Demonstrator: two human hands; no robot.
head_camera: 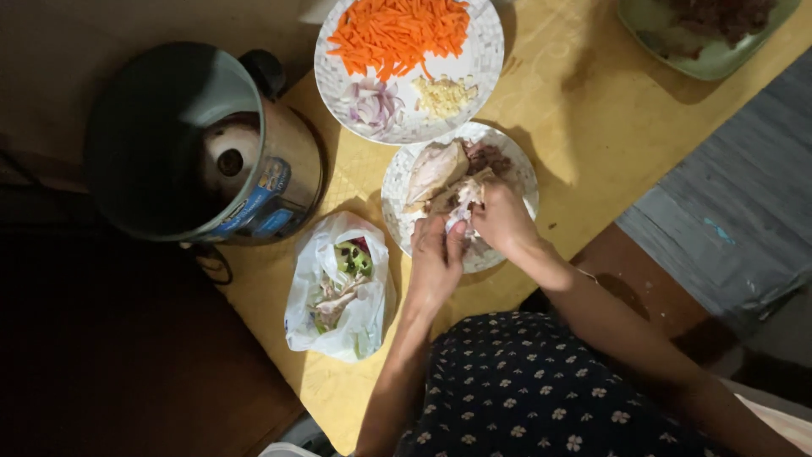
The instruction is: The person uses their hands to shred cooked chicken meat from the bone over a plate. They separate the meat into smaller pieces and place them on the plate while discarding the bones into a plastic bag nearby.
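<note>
Both hands over patterned plate (518, 173): left hand (434, 264) pinches cooked chicken (440, 173), right hand (502, 218) grips, pulls strips. Keep shreds small, bones into plastic bag (338, 292) on surface.

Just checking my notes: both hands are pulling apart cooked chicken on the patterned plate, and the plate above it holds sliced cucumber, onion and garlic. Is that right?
Not quite. In the head view the upper plate holds orange carrot sticks, not cucumber, beside the onion and garlic. The left hand and right hand are indeed at the chicken on the patterned plate.
</note>
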